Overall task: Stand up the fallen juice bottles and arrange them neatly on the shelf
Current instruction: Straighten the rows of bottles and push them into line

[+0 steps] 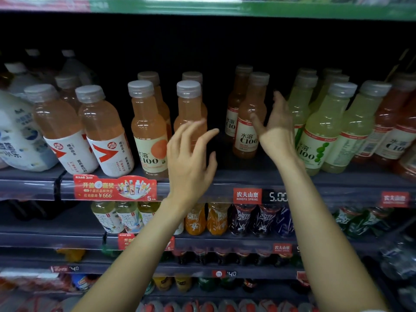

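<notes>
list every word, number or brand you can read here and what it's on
"水溶 C100": white label of the orange juice bottle by the right hand
"100": cream label of the orange bottle left of the left hand
"农夫山泉 NONGFU SPRING": red shelf-edge tag
"5.00": dark price display
"¥666": red promo strip
Lower-shelf tags, small print: too blurred.
</notes>
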The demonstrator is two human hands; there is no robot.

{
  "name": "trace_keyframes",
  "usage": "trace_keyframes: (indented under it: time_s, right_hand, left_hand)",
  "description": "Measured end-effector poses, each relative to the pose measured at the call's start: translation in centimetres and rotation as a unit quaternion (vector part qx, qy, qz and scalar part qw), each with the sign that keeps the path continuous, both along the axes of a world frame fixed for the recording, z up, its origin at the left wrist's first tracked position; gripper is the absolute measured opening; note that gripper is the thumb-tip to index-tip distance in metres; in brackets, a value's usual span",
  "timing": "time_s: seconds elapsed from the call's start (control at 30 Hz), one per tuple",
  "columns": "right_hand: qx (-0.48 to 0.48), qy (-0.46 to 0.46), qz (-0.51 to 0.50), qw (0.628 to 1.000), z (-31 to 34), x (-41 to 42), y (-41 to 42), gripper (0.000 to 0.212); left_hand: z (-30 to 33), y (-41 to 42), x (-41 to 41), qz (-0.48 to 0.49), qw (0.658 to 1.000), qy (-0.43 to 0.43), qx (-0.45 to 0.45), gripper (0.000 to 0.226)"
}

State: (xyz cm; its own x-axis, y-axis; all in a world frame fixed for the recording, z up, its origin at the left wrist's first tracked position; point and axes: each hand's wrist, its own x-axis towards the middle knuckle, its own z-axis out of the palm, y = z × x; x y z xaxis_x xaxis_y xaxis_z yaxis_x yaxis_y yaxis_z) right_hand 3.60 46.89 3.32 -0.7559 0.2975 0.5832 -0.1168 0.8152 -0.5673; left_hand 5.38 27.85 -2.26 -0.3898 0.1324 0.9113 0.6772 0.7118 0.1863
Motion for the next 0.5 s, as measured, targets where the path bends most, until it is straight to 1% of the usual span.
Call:
trace_keyframes:
  time_s: [0.07, 0.13, 0.2, 0.4, 0.5]
  right_hand:
    - [-0.024, -0.066, -0.001, 0.998, 0.3, -0.7, 0.0, 0.08]
    - [-0.046, -0.093, 0.018, 0.994, 0.2, -1.2, -0.5, 0.085]
    - [-0.045, -0.086, 0.031, 0.995, -0.1, -1.2, -0.5, 0.083]
    - [-0.111, -0.039, 0.089, 0.989, -0.3, 1.7, -1.0, 0.08]
    - [-0.086, -0.033, 0.102, 0.991, -0.4, 3.3, -2.4, 0.078]
  left_hand:
    - [-0.7, 0.0, -0.2, 0.019, 0.999, -0.015, 0.026, 0.051]
    - [-1.4, -0.4, -0.4, 0.02, 0.999, -0.021, 0.04, 0.057]
    - [-1.6, -0.5, -0.5, 0.021, 0.998, -0.028, 0.048, 0.059]
    - [-1.3, -0.7, -0.2, 0.0, 0.998, -0.048, 0.048, 0.057]
    - [-0.7, -1.4, 0.8, -0.022, 0.997, -0.054, 0.059, 0.051]
